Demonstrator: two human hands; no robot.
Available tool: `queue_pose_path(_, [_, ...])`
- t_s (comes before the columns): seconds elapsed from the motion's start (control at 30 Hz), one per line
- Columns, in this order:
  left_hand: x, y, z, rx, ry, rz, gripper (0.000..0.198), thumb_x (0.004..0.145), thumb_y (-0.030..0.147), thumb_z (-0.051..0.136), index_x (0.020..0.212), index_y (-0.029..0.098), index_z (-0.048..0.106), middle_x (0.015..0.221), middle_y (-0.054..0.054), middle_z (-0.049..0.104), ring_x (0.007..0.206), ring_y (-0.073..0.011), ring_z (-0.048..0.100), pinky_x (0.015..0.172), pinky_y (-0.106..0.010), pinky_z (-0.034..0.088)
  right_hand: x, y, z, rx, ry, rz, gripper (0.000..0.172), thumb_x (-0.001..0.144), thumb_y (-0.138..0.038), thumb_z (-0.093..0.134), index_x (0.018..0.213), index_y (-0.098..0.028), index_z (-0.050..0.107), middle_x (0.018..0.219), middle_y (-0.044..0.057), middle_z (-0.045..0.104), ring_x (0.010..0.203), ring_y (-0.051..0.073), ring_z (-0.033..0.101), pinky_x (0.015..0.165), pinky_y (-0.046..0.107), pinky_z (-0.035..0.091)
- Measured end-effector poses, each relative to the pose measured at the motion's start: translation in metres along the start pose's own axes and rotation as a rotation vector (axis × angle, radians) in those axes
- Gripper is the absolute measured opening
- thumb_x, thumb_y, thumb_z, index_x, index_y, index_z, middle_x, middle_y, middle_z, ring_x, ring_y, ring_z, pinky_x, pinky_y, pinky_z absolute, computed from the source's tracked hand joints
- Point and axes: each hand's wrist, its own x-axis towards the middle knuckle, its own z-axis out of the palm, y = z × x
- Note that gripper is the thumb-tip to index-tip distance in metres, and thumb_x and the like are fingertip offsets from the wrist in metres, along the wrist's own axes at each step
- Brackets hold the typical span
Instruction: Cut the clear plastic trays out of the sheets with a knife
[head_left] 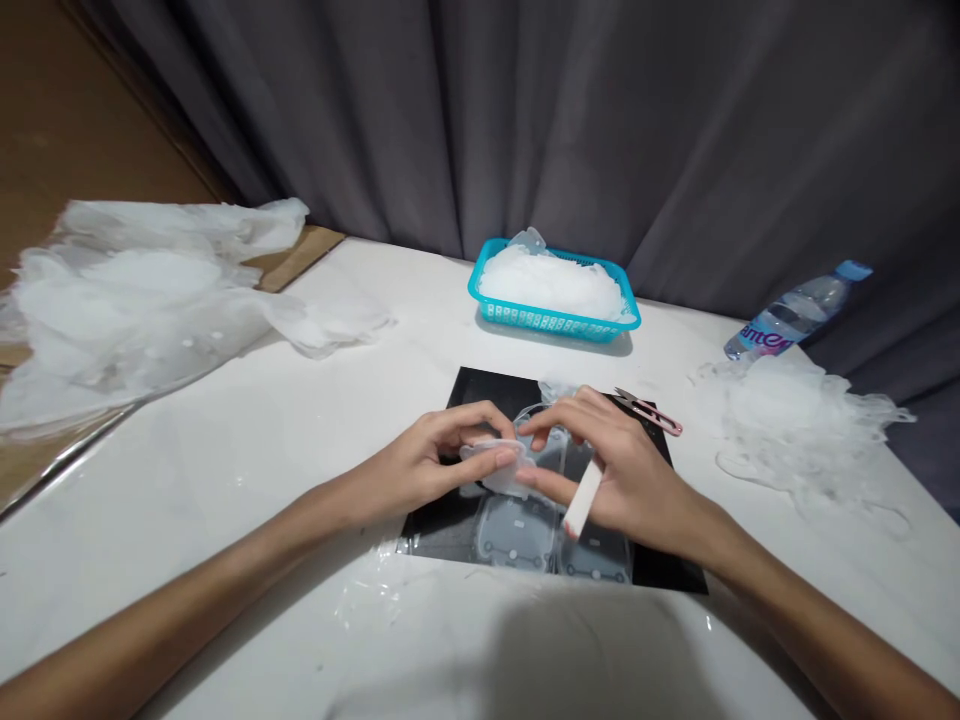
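My left hand pinches a small translucent white piece between thumb and fingers. Close on its right, my right hand has its thumb and index finger apart, near the piece's edge; a white stick-like tool with a reddish tip is held against the palm. Both hands are above a black mat, where several clear, rounded plastic pieces lie. Pink-handled thread snips rest at the mat's upper right edge.
A turquoise basket full of white pieces stands behind the mat. Heaps of translucent plastic lie at left and right. A water bottle leans at the back right, before a grey curtain.
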Motion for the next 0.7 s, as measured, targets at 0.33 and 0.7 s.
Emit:
queue_pose_path(0.33, [0.002,0.000,-0.004,-0.145,-0.019,0.161,0.007,0.102,0.026,0.070,0.104,0.024,0.076,0.111,-0.003,0.082,0.108,-0.0181,0.076,0.095,-0.029,0.056,-0.007,-0.015,-0.008,-0.243,0.054,-0.179,0.008,0.104,-0.020,0.064,0.108,-0.017,0.070,0.099,0.007,0.075,0.089,0.022,0.053,0.076,0.036,0.046])
queue_pose_path(0.7, [0.001,0.000,-0.002,-0.104,0.030,0.167,0.007,0.102,0.025,0.070,0.106,0.023,0.075,0.107,-0.002,0.079,0.102,-0.0163,0.075,0.092,-0.026,0.056,-0.005,-0.016,-0.007,-0.223,0.088,-0.146,0.005,0.103,-0.019,0.063,0.099,-0.019,0.066,0.093,0.006,0.074,0.084,0.021,0.055,0.074,0.035,0.044])
